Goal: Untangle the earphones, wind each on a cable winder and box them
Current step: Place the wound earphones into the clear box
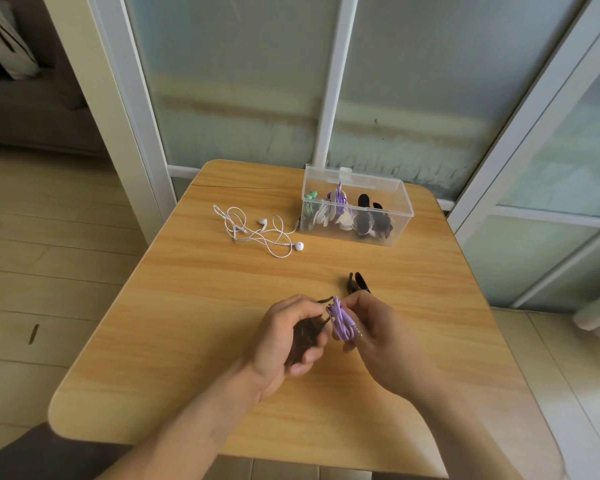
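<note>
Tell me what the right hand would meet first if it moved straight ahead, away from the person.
Probably the black cable winder lying just beyond the right hand, which holds the purple earphones; height is unclear.

We see our left hand (288,336) and right hand (378,334) side by side above the near middle of the table (194,341), fingertips almost meeting. Between the fingers hangs a bundle of earphone cable (342,322), pinched by the right fingers and touched from the left by the left ones. In the left palm, behind those fingers, sits a cable winder (305,337). Just beyond the right fingers another winder (358,284) lies on the table. Well beyond the left fingers lies a loose tangled earphone (257,232), and to its right, far beyond the right fingers, stands the box (355,206) with wound earphones inside.
</note>
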